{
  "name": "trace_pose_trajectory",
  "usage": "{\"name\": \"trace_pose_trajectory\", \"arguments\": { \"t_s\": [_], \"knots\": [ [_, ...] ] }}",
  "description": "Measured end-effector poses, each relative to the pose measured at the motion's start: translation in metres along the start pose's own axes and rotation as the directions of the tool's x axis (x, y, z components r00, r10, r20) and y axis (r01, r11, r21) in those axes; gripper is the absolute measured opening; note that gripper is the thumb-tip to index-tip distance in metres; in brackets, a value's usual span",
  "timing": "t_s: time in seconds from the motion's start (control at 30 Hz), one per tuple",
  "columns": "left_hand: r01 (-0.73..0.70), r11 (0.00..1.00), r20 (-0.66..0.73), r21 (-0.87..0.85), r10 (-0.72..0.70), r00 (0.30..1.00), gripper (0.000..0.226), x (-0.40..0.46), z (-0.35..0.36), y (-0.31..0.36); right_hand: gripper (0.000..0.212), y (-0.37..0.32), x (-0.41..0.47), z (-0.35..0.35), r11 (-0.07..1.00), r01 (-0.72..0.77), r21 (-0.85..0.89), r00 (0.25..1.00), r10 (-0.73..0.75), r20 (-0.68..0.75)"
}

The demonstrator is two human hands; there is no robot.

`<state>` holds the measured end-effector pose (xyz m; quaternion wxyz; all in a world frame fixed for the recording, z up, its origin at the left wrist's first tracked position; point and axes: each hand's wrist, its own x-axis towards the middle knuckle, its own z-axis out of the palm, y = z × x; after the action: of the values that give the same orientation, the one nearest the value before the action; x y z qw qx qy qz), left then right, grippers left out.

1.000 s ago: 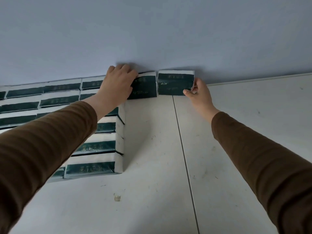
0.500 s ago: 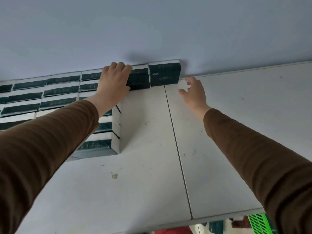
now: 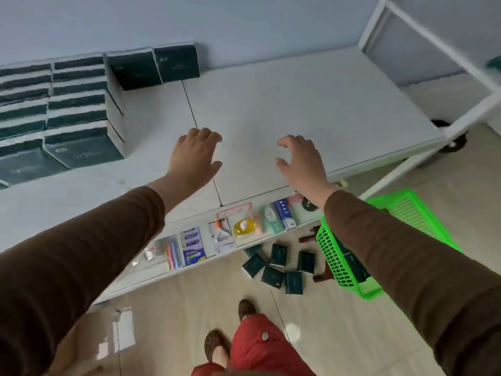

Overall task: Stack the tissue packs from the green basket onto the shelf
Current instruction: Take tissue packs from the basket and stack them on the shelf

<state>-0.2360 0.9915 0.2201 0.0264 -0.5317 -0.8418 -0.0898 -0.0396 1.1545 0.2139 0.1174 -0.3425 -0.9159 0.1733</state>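
Hands, left (image 3: 193,156) and right (image 3: 301,160), hover released (holding nothing); six tissue packs (image 3: 272,268) lie beside one green basket (image 3: 336,263).

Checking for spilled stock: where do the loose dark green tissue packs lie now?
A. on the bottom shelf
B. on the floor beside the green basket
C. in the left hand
B: several loose dark green tissue packs lie scattered on the floor, left of the green plastic basket.

Dark green, white-edged rectangular tissue packs (image 3: 81,147) on a plain white flat shelf (image 3: 311,104); bright green latticed plastic basket (image 3: 336,261); brown long sleeves (image 3: 406,267); red trousers (image 3: 260,348).
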Motion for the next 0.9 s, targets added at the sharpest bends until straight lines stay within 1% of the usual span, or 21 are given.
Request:
{"name": "trace_pose_trajectory", "arguments": {
  "t_s": [0.13, 0.3, 0.4, 0.53, 0.6, 0.7, 0.8, 0.9],
  "knots": [
    [-0.073, 0.997, 0.018, -0.041, 0.074, 0.997, 0.051, -0.015, 0.014, 0.089, 0.036, 0.061, -0.063, -0.031, 0.997, -0.049, -0.065, 0.999, 0.049, -0.002],
    [-0.163, 0.984, 0.016, -0.076, 0.165, 0.986, 0.049, -0.017, 0.044, 0.213, 0.033, 0.160, -0.131, -0.065, 0.990, -0.124, -0.066, 0.992, 0.124, -0.006],
    [-0.167, 0.980, 0.077, -0.108, 0.175, 0.981, 0.048, -0.011, 0.076, 0.291, 0.033, 0.237, -0.168, -0.077, 0.982, -0.161, -0.094, 0.985, 0.166, 0.046],
    [-0.143, 0.981, 0.221, -0.135, 0.171, 0.960, 0.051, -0.006, 0.129, 0.379, 0.035, 0.332, -0.205, -0.081, 0.966, -0.244, -0.087, 0.957, 0.254, 0.141],
    [-0.117, 0.983, 0.281, -0.139, 0.153, 0.947, 0.051, -0.004, 0.156, 0.407, 0.035, 0.370, -0.216, -0.077, 0.956, -0.284, -0.068, 0.938, 0.292, 0.185],
    [-0.117, 0.983, 0.353, -0.139, 0.159, 0.922, 0.050, 0.002, 0.197, 0.434, 0.035, 0.413, -0.226, -0.058, 0.931, -0.365, -0.021, 0.894, 0.357, 0.272],
    [-0.123, 0.985, 0.429, -0.122, 0.164, 0.888, 0.050, 0.013, 0.242, 0.447, 0.037, 0.438, -0.228, -0.027, 0.896, -0.443, 0.014, 0.835, 0.407, 0.371],
    [-0.174, 0.983, 0.522, -0.066, 0.183, 0.833, 0.051, 0.027, 0.292, 0.452, 0.039, 0.452, -0.225, 0.017, 0.869, -0.495, 0.017, 0.780, 0.436, 0.448]
  ]
}}
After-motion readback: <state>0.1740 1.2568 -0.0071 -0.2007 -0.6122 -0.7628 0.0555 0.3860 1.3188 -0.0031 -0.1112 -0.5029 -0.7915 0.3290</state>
